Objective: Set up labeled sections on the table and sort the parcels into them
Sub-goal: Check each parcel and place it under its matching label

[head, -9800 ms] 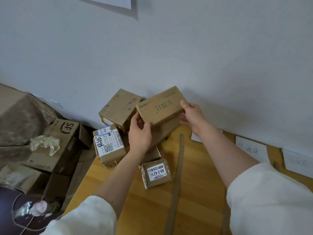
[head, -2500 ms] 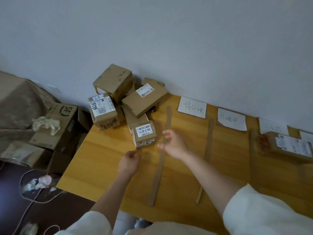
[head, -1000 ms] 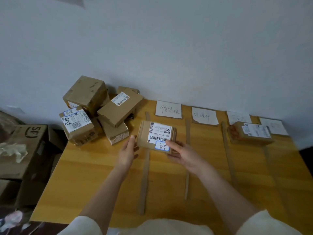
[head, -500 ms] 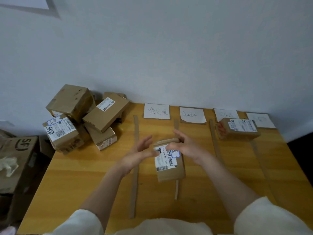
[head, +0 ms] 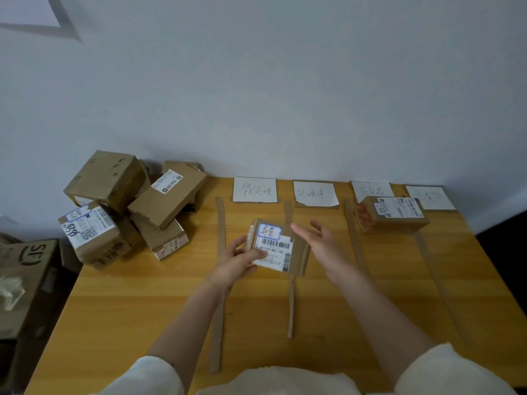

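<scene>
Now small brown cardboard parcel with white barcode label (head: pixel 275 246) turned label-upright, passed from right to left | left hand (head: pixel 236 262) grips its edge | right hand (head: pixel 320 246) released, fingers spread beside it

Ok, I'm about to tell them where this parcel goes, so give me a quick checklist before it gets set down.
1. Parcel held: ok. The left hand grips the small parcel at its left edge.
2. Right hand free: ok, open beside the parcel, not gripping it.
3. Parcel label readable: cannot tell. It faces up, but the handwriting in the blue frame is blurred.
4. Section cards in place: ok. Four paper cards lie along the wall.
5. Dividers straight: not ok. The cardboard strip under the parcel runs slightly crooked.
6. Space in the sections: ok. Only one parcel lies sorted, on the right.
</scene>
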`<state>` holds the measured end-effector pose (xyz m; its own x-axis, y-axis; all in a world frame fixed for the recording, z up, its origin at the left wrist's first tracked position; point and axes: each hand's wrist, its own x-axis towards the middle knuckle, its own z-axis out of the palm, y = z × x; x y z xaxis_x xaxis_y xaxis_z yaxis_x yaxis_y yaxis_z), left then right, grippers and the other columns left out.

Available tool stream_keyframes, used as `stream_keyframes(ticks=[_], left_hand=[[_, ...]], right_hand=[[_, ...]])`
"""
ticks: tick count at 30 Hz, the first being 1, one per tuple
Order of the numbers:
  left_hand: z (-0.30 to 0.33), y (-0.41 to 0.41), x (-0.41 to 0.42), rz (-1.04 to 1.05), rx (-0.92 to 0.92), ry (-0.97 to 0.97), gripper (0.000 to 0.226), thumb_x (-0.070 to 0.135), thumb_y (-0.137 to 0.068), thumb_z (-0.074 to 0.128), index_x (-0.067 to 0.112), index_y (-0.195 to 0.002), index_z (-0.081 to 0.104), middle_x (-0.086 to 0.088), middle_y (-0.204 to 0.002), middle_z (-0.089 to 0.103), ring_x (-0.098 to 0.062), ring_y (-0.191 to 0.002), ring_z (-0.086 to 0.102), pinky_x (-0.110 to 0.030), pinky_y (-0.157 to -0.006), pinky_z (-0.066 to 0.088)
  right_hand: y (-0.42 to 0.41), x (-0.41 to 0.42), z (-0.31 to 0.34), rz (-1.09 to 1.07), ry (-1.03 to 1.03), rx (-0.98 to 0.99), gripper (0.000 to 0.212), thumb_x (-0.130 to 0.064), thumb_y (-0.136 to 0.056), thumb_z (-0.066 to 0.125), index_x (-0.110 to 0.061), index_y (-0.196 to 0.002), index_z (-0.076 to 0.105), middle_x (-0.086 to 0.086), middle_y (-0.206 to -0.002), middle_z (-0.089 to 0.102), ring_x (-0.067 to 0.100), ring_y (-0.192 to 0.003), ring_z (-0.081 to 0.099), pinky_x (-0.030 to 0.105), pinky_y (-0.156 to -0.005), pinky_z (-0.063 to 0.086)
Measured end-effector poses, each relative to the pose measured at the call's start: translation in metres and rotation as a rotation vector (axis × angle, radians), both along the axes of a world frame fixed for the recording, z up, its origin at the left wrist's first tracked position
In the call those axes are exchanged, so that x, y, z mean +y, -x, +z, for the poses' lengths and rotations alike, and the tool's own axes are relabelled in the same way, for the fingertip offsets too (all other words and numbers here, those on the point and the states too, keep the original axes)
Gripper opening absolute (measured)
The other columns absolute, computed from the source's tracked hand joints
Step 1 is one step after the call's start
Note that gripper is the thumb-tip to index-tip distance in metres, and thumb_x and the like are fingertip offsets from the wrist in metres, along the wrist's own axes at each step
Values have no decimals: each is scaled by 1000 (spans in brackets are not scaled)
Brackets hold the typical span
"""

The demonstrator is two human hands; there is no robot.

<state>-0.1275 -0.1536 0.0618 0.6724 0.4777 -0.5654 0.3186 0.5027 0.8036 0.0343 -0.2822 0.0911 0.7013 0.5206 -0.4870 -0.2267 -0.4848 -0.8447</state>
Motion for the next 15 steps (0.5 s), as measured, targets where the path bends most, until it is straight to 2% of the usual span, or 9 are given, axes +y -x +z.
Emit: stream_keyframes(ticks=[1,3,5,7,12,15], left_hand=[[-2,-2,0,33,-5,29,72,26,-72,82,20,-135,48,-6,-113,71,-19,-106,67,-33,-94,54],[-2,-7,-2,91,-8,82,63,33,-74,80,16,-130,55,-6,-110,73,-20,-107,67,-30,-91,55],[0,-14,-4,137,-10,127,58,38,-75,78,14,-125,60,-7,-112,71,-22,-109,65,-32,-91,55],[2,-20,-6,154,-1,145,56,43,-75,76,16,-122,61,-6,-113,69,-22,-110,64,-34,-88,56],[4,-31,-16,95,28,129,58,55,-73,73,22,-120,62,0,-112,64,-17,-110,62,-33,-84,54],[3,-37,-22,47,50,115,62,57,-72,73,23,-123,60,-1,-120,63,-16,-111,60,-32,-82,54]], right_hand=[[0,-4,-5,-53,4,28,107,-75,-57,72,-26,-145,37,-4,-138,52,18,-122,52,37,-98,42],[4,-9,-11,-88,-7,92,124,-86,-40,70,-26,-144,40,-3,-134,57,17,-119,55,41,-97,48],[10,-12,-14,-87,-46,209,124,-83,-41,72,-24,-145,40,-1,-133,56,16,-116,57,39,-94,51],[20,-13,-13,-53,-99,308,110,-74,-51,73,-24,-143,42,1,-135,54,17,-119,55,42,-98,50],[31,-11,-14,-1,-175,431,47,-54,-79,69,-36,-120,56,-5,-129,58,15,-121,55,43,-104,46],[28,-11,-17,-74,-217,464,35,-46,-82,70,-33,-114,61,-5,-125,64,14,-118,57,41,-103,46]])
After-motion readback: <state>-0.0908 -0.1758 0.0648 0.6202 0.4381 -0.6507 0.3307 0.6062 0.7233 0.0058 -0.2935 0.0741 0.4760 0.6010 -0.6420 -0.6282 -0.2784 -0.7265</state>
